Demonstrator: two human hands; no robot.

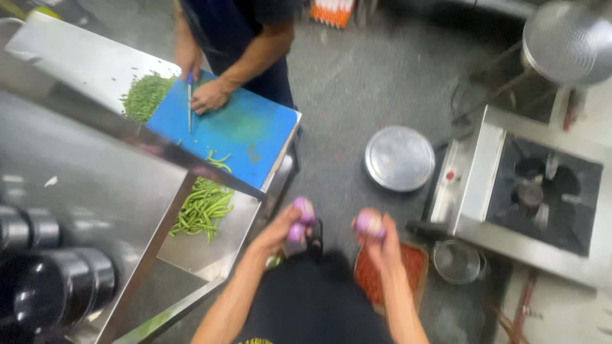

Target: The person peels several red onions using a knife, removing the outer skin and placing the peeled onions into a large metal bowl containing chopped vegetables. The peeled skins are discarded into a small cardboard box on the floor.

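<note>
Both bare hands hovered over the floor, the left hand [285, 228] curled around two purple onions [301, 220] and the right hand [377, 239] clamped on one purple onion [370, 224], facing each other just apart.

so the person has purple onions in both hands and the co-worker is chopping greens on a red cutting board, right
Not quite: the cutting board is blue, not red, as the head view shows. The rest holds: the left hand and right hand each hold purple onions, and the co-worker's hand chops greens.
</note>
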